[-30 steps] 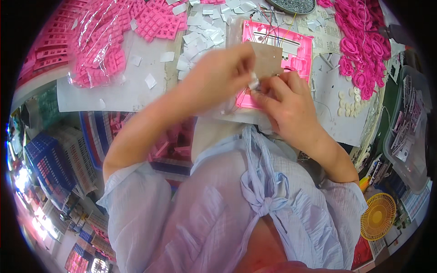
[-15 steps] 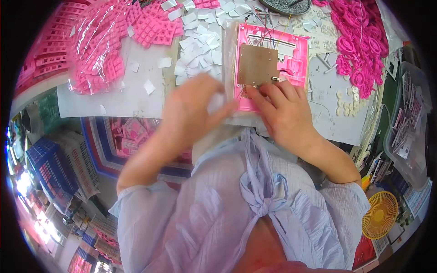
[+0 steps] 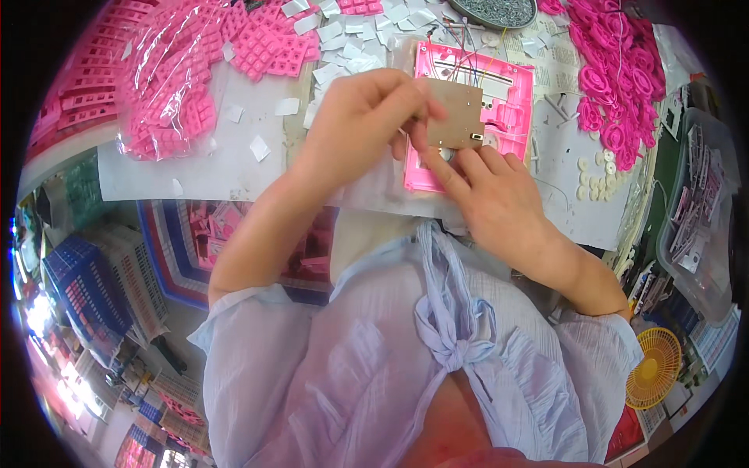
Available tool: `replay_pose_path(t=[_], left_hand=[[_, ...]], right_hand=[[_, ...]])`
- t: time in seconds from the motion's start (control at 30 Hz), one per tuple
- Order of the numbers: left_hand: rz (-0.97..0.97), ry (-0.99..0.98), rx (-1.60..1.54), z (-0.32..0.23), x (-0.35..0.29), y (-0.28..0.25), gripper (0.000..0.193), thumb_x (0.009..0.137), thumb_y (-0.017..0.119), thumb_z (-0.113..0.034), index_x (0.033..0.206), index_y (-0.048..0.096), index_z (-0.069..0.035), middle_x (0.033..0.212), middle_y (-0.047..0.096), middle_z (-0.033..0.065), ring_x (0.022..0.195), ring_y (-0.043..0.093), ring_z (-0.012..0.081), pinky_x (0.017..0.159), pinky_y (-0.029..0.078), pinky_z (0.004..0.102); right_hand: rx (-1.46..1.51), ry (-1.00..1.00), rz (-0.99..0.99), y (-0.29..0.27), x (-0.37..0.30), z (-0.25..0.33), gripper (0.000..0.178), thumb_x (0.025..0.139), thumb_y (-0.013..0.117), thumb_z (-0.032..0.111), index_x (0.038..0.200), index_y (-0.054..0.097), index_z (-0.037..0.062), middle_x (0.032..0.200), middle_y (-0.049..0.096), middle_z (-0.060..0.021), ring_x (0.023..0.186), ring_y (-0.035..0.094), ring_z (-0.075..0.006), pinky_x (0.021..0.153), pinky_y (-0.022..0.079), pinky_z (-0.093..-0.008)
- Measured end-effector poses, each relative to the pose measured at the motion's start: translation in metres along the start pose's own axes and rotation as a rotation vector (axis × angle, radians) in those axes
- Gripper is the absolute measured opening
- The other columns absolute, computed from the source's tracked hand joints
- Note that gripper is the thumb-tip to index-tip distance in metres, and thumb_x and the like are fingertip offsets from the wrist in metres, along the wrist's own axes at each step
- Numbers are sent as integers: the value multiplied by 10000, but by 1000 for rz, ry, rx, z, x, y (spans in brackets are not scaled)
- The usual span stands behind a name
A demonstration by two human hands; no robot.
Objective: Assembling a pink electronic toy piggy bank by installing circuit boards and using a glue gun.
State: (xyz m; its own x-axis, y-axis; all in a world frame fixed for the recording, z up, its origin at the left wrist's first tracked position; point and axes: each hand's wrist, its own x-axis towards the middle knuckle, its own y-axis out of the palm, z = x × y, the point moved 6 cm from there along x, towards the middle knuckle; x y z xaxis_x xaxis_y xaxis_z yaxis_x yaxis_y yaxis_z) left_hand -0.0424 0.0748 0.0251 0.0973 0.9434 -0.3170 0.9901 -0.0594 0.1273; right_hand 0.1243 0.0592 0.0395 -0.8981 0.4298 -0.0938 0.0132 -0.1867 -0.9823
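Observation:
A shallow pink plastic housing (image 3: 516, 109) lies in front of me on the table. Inside it sits a brown circuit board (image 3: 456, 113), with thin coloured wires (image 3: 460, 58) running out past its far edge. My left hand (image 3: 363, 125) is raised over the board's left edge, thumb and fingers pinched together; what is between them is too small to make out. My right hand (image 3: 499, 187) rests on the near part of the housing, fingers bent and gripping it beside the board's near edge. Its thumb reaches toward the fingertips of my left hand.
White paper-like squares (image 3: 331, 54) lie scattered left of the housing. Beyond them are a clear bag (image 3: 168, 86) of pink parts and loose pink grids (image 3: 273, 39). A tray of screws (image 3: 499, 9), white rings (image 3: 597, 183) and pink coils (image 3: 616, 86) stand far and right. Below is a crate (image 3: 168, 249).
My left hand has moved up and right, from beside the housing to over the board's left edge, and its fingers have closed into a pinch. My right hand has stayed nearly in place.

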Motion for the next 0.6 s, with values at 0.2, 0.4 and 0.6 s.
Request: replay_pose_path(t=[0.2, 0.4, 0.6], left_hand=[[44, 256, 129, -4, -18, 20, 212, 1017, 518, -87, 1050, 693, 28, 951, 697, 76, 788, 620, 113, 688, 490, 261], [22, 484, 391, -13, -39, 38, 167, 890, 620, 66, 1039, 687, 27, 1012, 696, 97, 771, 616, 136, 705, 501, 264], [57, 503, 475, -14, -34, 55, 179, 878, 654, 59, 1048, 691, 21, 1015, 701, 108, 763, 623, 141, 672, 501, 266]], right_hand=[[198, -85, -6, -6, -4, -11, 524, 790, 638, 93, 1311, 594, 60, 982, 601, -67, 890, 615, -248, 745, 507, -385], [776, 109, -369, -28, -27, -71, 512, 764, 709, 21, 1270, 639, 58, 1083, 671, -98, 902, 659, -251, 775, 552, -368], [927, 111, -407, -40, -24, -55, 468, 754, 812, 50, 1203, 682, 73, 1002, 692, -107, 838, 677, -237, 777, 560, -325]])
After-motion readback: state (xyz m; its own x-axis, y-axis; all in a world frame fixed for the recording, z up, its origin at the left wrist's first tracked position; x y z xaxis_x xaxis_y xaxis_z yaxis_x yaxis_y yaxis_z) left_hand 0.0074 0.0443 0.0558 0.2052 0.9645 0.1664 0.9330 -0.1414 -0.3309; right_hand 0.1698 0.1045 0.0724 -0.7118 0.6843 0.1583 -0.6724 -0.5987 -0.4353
